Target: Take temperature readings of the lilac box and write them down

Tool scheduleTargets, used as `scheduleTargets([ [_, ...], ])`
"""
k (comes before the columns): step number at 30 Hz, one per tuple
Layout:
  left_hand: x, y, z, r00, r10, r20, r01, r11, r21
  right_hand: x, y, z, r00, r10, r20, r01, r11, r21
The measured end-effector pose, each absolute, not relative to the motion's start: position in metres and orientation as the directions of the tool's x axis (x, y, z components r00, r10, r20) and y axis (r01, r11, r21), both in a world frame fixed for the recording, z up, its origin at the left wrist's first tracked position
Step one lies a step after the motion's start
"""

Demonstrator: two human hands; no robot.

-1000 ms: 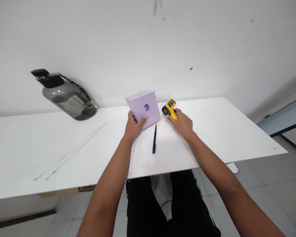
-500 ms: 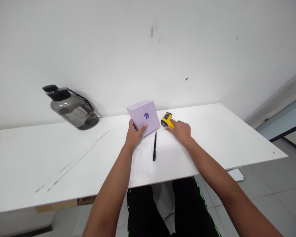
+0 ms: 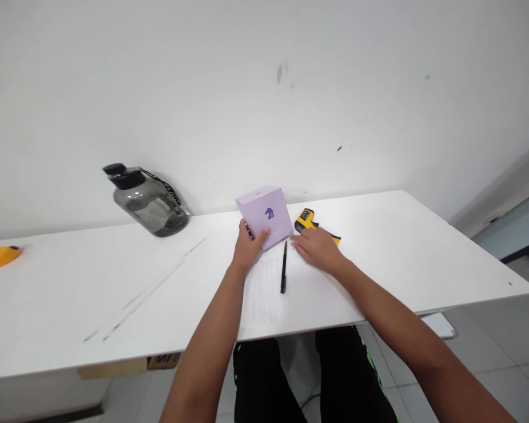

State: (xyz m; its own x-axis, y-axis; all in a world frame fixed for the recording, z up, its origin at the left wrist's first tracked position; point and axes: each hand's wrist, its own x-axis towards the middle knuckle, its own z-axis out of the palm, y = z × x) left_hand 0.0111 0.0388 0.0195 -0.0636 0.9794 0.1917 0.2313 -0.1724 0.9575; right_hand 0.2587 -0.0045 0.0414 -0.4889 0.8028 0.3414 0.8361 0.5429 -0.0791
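My left hand [image 3: 248, 245] is closed on a lilac box [image 3: 264, 217] with a dark blue horse-head emblem, thumb on its front face. The box is tilted above the back of the table. My right hand [image 3: 320, 248] lies low by the box's lower right corner, fingers stretched out and holding nothing. Behind and partly under that hand lies a yellow-and-black, gun-shaped handheld meter [image 3: 305, 219] with a small screen, like an infrared thermometer. A black pen [image 3: 284, 267] rests between my forearms on a sheet of paper [image 3: 258, 299] with faint writing.
A large grey see-through water bottle [image 3: 152, 205] with a black cap stands near the wall on the left. Farther left sits a yellow-orange tool [image 3: 0, 257], blurred. The white table [image 3: 158, 317] ends in front of my legs and at the right.
My right hand has let go of the yellow meter and moved left towards the box. The meter now lies on the table. The view has shifted slightly left; the left hand keeps the box.
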Motion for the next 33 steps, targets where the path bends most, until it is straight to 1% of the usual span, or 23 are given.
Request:
scheduleTargets([
  [1,0.011,0.039,0.02,-0.061,0.98,0.19,0.237,-0.171,0.956,0.255,-0.008,0.04,-0.574,0.771,0.277,0.79,0.61,-0.058],
  [2,0.011,0.038,0.02,-0.059,0.98,0.189,0.244,-0.17,0.955,0.251,-0.012,0.038,-0.621,0.753,0.217,0.766,0.642,-0.037],
  [4,0.011,0.039,0.019,-0.055,0.98,0.191,0.244,-0.172,0.954,0.243,-0.018,0.034,-0.661,0.737,0.141,0.745,0.667,0.005],
  [5,0.011,0.039,0.018,-0.054,0.98,0.193,0.237,-0.175,0.956,0.24,-0.02,0.032,-0.67,0.73,0.135,0.738,0.674,0.023],
  [7,0.01,0.041,0.017,-0.051,0.98,0.193,0.228,-0.177,0.958,0.234,-0.022,0.029,-0.702,0.687,0.19,0.705,0.708,0.047],
  [9,0.01,0.042,0.015,-0.055,0.98,0.193,0.228,-0.175,0.958,0.23,-0.023,0.029,-0.728,0.612,0.31,0.656,0.753,0.054],
  [11,0.009,0.045,0.013,-0.065,0.978,0.2,0.228,-0.181,0.957,0.229,-0.024,0.031,-0.714,0.552,0.431,0.621,0.784,0.025],
  [13,0.01,0.047,0.012,-0.077,0.975,0.207,0.224,-0.185,0.957,0.23,-0.027,0.036,-0.673,0.562,0.481,0.606,0.792,-0.077],
  [15,0.01,0.048,0.011,-0.089,0.976,0.201,0.223,-0.177,0.958,0.231,-0.034,0.039,-0.627,0.628,0.461,0.584,0.771,-0.256],
  [17,0.011,0.048,0.012,-0.089,0.978,0.189,0.221,-0.165,0.961,0.23,-0.042,0.038,-0.566,0.702,0.432,0.546,0.712,-0.441],
  [18,0.011,0.047,0.012,-0.085,0.979,0.186,0.218,-0.164,0.962,0.229,-0.046,0.036,-0.537,0.727,0.428,0.527,0.685,-0.504],
  [22,0.011,0.043,0.014,-0.067,0.978,0.2,0.232,-0.18,0.956,0.221,-0.052,0.025,-0.462,0.787,0.41,0.46,0.608,-0.647],
  [24,0.011,0.042,0.015,-0.064,0.977,0.204,0.239,-0.183,0.954,0.219,-0.047,0.021,-0.47,0.823,0.32,0.403,0.522,-0.752],
  [27,0.011,0.041,0.017,-0.069,0.977,0.203,0.235,-0.182,0.955,0.221,-0.035,0.02,-0.498,0.856,0.136,0.253,0.294,-0.922],
  [29,0.012,0.04,0.018,-0.072,0.977,0.202,0.233,-0.181,0.956,0.222,-0.025,0.019,-0.482,0.873,0.067,0.147,0.156,-0.977],
  [30,0.012,0.04,0.018,-0.071,0.977,0.202,0.232,-0.18,0.956,0.222,-0.022,0.019,-0.473,0.88,0.051,0.112,0.118,-0.987],
  [31,0.012,0.04,0.018,-0.071,0.977,0.2,0.235,-0.179,0.955,0.222,-0.018,0.018,-0.461,0.886,0.05,0.09,0.102,-0.991],
  [33,0.012,0.04,0.018,-0.07,0.978,0.195,0.245,-0.172,0.954,0.222,-0.015,0.018,-0.435,0.895,0.095,0.064,0.136,-0.989],
])
